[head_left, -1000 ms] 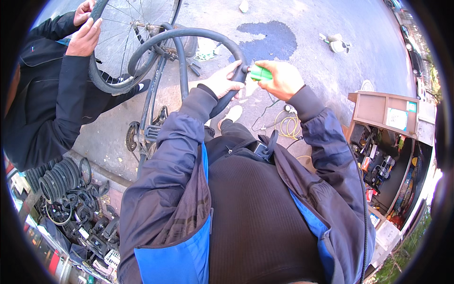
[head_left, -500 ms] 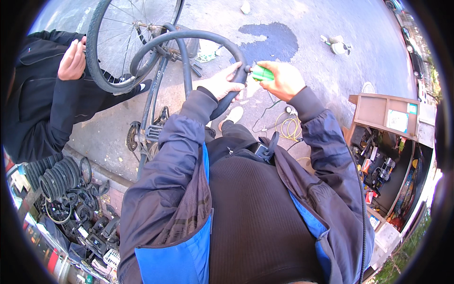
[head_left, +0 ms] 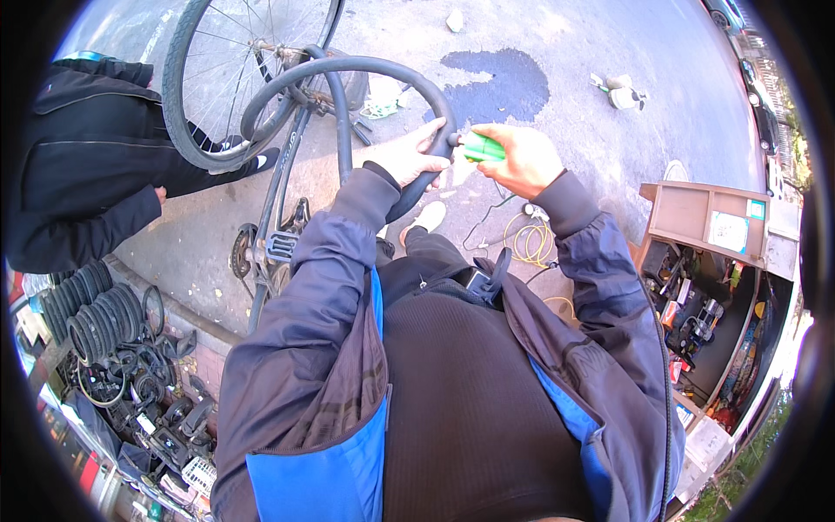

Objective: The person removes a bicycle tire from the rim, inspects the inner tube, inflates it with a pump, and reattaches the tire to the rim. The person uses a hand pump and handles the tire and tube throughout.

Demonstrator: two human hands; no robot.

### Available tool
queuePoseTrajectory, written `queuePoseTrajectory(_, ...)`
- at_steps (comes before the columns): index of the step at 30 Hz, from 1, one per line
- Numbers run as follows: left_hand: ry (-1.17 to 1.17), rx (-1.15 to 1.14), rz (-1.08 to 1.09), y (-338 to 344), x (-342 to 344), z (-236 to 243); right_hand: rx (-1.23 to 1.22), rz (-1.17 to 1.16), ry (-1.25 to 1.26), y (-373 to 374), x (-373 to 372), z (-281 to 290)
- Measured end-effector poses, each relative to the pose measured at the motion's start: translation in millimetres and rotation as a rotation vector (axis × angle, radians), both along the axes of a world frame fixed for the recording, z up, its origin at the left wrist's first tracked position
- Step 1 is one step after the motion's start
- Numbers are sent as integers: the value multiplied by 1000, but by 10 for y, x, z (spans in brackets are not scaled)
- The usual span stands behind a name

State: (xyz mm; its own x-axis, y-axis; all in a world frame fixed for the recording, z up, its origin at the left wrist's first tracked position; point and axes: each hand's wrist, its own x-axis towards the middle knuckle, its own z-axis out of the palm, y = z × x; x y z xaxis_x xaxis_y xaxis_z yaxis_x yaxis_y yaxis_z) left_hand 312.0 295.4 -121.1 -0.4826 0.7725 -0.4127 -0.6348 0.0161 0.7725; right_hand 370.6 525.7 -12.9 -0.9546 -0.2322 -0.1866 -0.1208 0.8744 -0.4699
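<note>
A black bicycle inner tube [head_left: 383, 63], rounded out, loops from the bicycle's rear end towards me. My left hand [head_left: 410, 157] is closed around its near right side. In my right hand [head_left: 529, 161], a green-handled tool [head_left: 485, 148] is pinched between thumb and fingers. Its short end meets the tube beside a small dark round part; whether that part is the valve I cannot make out. Beyond, the bicycle wheel [head_left: 177, 117] stands up with its spokes showing, and the bicycle frame [head_left: 283, 170] runs down to a pedal [head_left: 281, 246].
A person in dark clothes [head_left: 87, 148] stands at the left. Several coiled tyres [head_left: 104, 322] and parts lie at lower left. An open brown tool cabinet [head_left: 696, 209] is at the right. A yellow hose [head_left: 526, 242] and a wet patch [head_left: 513, 83] are on the ground.
The other person's raised hand has dropped from beside the wheel to waist level. My right hand with the green tool has shifted slightly down; my left hand keeps its hold on the tube.
</note>
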Motion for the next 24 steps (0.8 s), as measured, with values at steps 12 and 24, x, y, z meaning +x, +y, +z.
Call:
queuePoseTrajectory(12,-125,130,15,-26,-58,-108,-41,-14,81,-7,8,10)
queuePoseTrajectory(24,-212,172,24,4,-65,-119,-40,-35,49,-24,6,41)
